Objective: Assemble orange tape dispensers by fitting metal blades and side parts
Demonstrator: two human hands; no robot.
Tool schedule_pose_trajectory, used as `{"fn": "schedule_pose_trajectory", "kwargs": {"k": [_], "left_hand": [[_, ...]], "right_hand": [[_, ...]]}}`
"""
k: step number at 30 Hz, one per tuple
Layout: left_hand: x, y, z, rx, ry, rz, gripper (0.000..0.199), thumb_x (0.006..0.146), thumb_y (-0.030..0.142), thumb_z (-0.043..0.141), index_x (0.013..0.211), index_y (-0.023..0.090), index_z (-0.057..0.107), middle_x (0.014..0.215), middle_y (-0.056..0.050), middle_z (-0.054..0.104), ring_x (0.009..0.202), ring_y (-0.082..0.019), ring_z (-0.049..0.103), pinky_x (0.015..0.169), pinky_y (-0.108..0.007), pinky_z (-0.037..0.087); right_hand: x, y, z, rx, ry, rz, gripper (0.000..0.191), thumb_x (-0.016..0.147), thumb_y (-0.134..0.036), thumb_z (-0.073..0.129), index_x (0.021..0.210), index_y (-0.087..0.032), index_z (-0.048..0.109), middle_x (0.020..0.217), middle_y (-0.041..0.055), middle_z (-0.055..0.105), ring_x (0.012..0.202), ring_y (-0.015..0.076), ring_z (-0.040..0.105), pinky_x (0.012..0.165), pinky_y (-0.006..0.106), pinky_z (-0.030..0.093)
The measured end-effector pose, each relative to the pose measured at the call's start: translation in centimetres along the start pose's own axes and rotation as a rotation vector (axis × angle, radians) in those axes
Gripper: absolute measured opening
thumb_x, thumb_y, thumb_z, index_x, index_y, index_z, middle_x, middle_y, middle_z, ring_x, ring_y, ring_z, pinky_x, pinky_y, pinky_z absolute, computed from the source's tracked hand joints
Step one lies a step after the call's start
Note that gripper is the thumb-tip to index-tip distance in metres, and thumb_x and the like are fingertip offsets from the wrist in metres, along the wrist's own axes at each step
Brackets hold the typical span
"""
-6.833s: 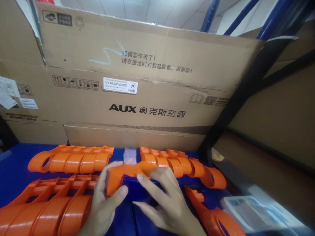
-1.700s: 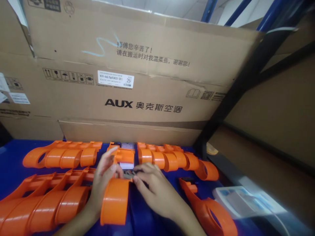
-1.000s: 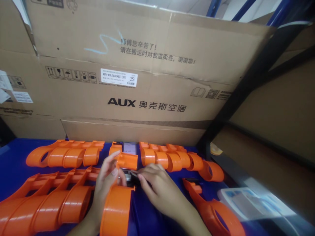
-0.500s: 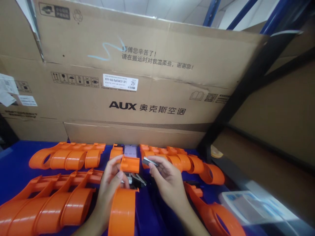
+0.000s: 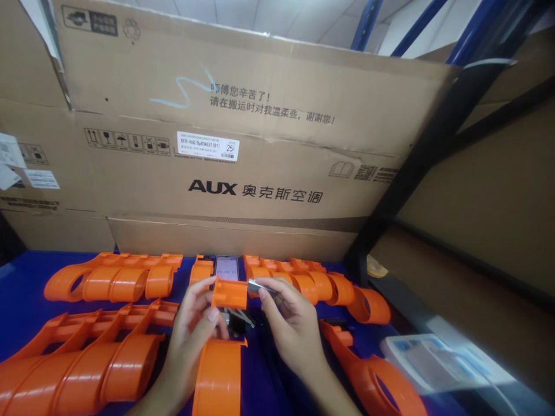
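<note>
My left hand [image 5: 197,326] is closed round an orange plastic tape dispenser [image 5: 230,294], its flat end raised between thumb and fingers. A wide orange ring [image 5: 219,378] hangs below and seems to be part of the same piece. My right hand [image 5: 292,323] pinches a small shiny metal piece [image 5: 261,286] between thumb and forefinger. The tip of this piece is at the right edge of the dispenser's flat end; whether they touch I cannot tell. Behind and under the dispenser lie several small metal strips and a dark object [image 5: 237,320], partly hidden by my left hand.
Rows of orange dispensers [image 5: 93,352] stand left, back left [image 5: 115,283] and back right [image 5: 318,286]. Another dispenser [image 5: 373,370] lies at right. A phone [image 5: 227,267] with a timer leans at the back before a large cardboard sheet [image 5: 277,225]. A whitish box [image 5: 420,361] is at right.
The metal piece in my right hand has come closer to the dispenser's right edge, narrowing the gap. The whole view has shifted slightly. Both holds are the same.
</note>
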State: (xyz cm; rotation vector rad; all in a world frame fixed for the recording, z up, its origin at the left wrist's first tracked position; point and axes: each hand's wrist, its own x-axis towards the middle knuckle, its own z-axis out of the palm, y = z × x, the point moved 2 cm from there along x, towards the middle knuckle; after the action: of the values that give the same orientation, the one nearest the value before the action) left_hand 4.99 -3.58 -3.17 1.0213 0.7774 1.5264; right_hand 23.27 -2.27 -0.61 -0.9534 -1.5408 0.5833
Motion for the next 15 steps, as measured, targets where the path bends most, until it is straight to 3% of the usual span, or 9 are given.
{"fn": "schedule_pose_trajectory", "kwargs": {"k": [4, 9, 15], "left_hand": [[0.0, -0.1, 0.1, 0.003, -0.018, -0.009, 0.048, 0.090, 0.040, 0.071, 0.131, 0.024, 0.053, 0.086, -0.002, 0.075, 0.053, -0.012, 0.062, 0.054, -0.024, 0.045], [-0.2, -0.1, 0.4, 0.024, -0.038, -0.003, 0.041, 0.092, 0.039, 0.069, 0.128, 0.025, 0.056, 0.083, -0.001, 0.074, 0.055, -0.012, 0.062, 0.056, -0.024, 0.046], [-0.6, -0.1, 0.2, 0.071, -0.068, -0.009, 0.043, 0.092, 0.039, 0.068, 0.130, 0.027, 0.052, 0.081, 0.001, 0.072, 0.059, -0.014, 0.066, 0.060, -0.025, 0.051]], "right_hand": [[0.3, -0.5, -0.4, -0.060, 0.003, -0.035, 0.016, 0.100, -0.026, 0.063, 0.111, -0.026, 0.074, 0.098, 0.0041, 0.074, 0.088, 0.0198, 0.071, 0.076, 0.030, 0.055], [0.5, -1.2, -0.7, -0.131, -0.048, -0.082, 0.016, 0.099, -0.022, 0.063, 0.108, -0.025, 0.076, 0.097, 0.0036, 0.074, 0.089, 0.0193, 0.071, 0.080, 0.031, 0.054], [0.1, -0.9, -0.4, -0.106, -0.038, -0.026, 0.018, 0.099, -0.027, 0.063, 0.112, -0.025, 0.075, 0.103, 0.0057, 0.076, 0.091, 0.0215, 0.072, 0.081, 0.033, 0.056]]}}
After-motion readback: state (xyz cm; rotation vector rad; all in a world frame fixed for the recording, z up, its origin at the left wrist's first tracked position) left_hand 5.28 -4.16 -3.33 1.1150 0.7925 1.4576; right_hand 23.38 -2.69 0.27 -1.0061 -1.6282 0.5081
